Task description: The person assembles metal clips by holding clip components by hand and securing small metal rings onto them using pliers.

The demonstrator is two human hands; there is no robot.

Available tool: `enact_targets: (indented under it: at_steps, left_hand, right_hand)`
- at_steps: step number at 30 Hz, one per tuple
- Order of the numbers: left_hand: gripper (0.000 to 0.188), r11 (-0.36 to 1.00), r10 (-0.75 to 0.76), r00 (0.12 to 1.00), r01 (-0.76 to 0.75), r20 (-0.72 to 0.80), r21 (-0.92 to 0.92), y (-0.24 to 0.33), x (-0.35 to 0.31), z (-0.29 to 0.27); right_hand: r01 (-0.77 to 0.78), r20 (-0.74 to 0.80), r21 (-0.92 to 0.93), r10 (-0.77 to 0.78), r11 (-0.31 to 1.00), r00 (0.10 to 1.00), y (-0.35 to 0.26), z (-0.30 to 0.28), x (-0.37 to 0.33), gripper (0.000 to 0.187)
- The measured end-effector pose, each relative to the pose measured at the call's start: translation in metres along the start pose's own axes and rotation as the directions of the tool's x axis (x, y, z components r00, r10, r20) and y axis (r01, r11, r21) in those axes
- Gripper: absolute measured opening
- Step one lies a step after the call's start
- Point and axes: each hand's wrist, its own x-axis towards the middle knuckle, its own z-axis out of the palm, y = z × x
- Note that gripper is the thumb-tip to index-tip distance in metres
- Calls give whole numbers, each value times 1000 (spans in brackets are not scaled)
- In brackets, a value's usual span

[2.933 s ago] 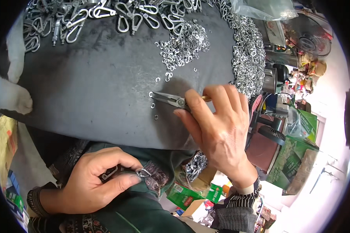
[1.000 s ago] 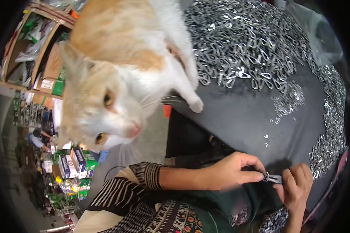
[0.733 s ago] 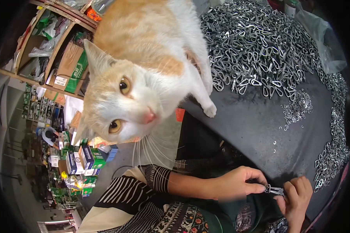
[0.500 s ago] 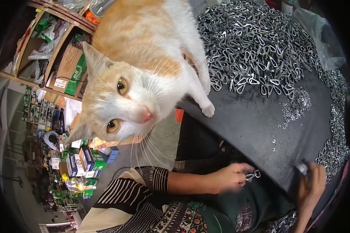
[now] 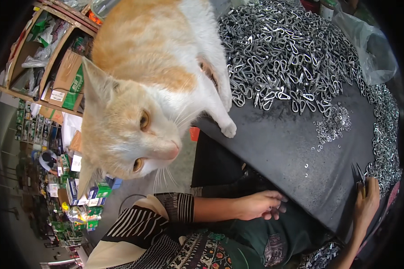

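My left hand [image 5: 261, 205] is by the near edge of the black work surface [image 5: 283, 143], over my lap. Its fingers are loosely bent and apart, and nothing shows in them. At the right side, my right hand [image 5: 367, 201] is closed around pliers [image 5: 359, 175] whose slim pointed jaws stand slightly apart. A large heap of metal snap hooks [image 5: 292, 54] covers the far part of the surface. Nearer lies a small pile of tiny metal rings [image 5: 333, 124], with a few loose rings [image 5: 306, 166] in front of it.
An orange and white cat [image 5: 152, 89] stands at the left, one front paw on the surface, blocking much of the view. A band of metal hardware [image 5: 386, 130] runs along the right edge. Clear plastic [image 5: 368, 49] lies at the far right. Shelves [image 5: 40, 67] and boxes [image 5: 94, 190] are leftward.
The snap hook in my left hand is gone from view, and that hand has loosened. The pliers' jaws now point away from me. The cat has turned its head downward to the right.
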Motion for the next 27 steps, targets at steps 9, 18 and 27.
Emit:
enact_targets:
  at_steps: [9,18,27]
  left_hand:
    - [39,991,1,942,-45,336,124,-4,-23,12]
    - [40,971,-72,932,-16,355,240,-8,-32,21]
    - [26,959,74,977,-124,200,254,-7,-29,22]
  right_hand:
    - [18,50,24,-19,1000,999,-12,-13,1,18]
    - [-24,77,-3,25,1000,997,-12,-13,0,30]
    - [-105,90,166,91,981,992,12,-5,-10,19]
